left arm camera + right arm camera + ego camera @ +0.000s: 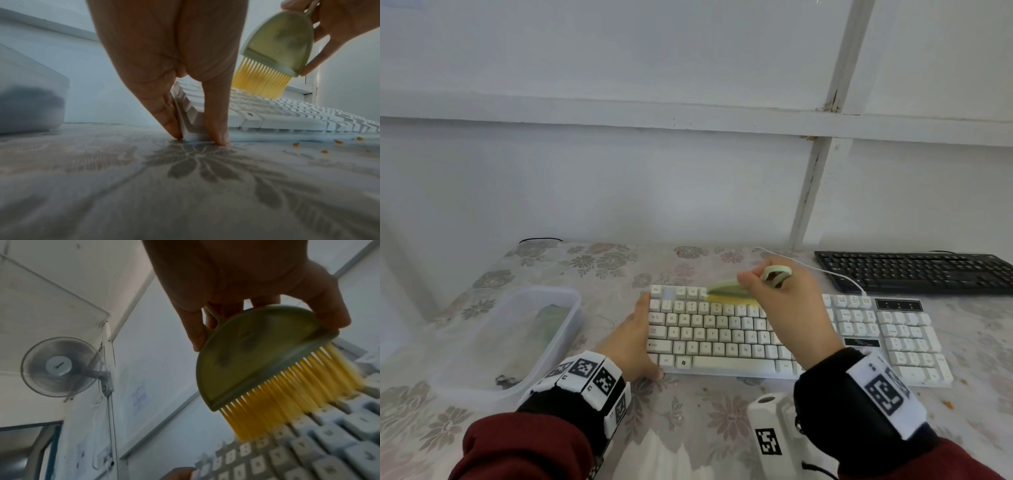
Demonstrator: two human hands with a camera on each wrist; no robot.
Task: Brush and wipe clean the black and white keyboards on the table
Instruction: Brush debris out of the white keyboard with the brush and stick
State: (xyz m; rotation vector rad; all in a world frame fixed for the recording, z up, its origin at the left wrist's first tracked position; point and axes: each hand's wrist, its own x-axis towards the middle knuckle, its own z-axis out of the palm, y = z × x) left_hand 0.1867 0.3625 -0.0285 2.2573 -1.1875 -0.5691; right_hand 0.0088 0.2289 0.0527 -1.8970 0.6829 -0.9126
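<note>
The white keyboard (722, 342) lies in the middle of the floral-clothed table (705, 418). My left hand (635, 337) rests against its left edge, fingers (170, 120) straight along the side and the thumb (219, 136) at the front corner. My right hand (787, 305) grips a pale green brush (726, 289) with yellow bristles (261, 81), which touch the upper key rows (308, 451). The brush (257, 356) looks motion-blurred. The black keyboard (914, 270) lies at the back right, untouched.
A clear plastic container (517, 329) with something green inside stands left of the white keyboard. A white cable (825, 270) runs behind my right hand. A white device (774, 431) sits near the front edge. Orange crumbs (324, 151) lie on the cloth by the keyboard's front.
</note>
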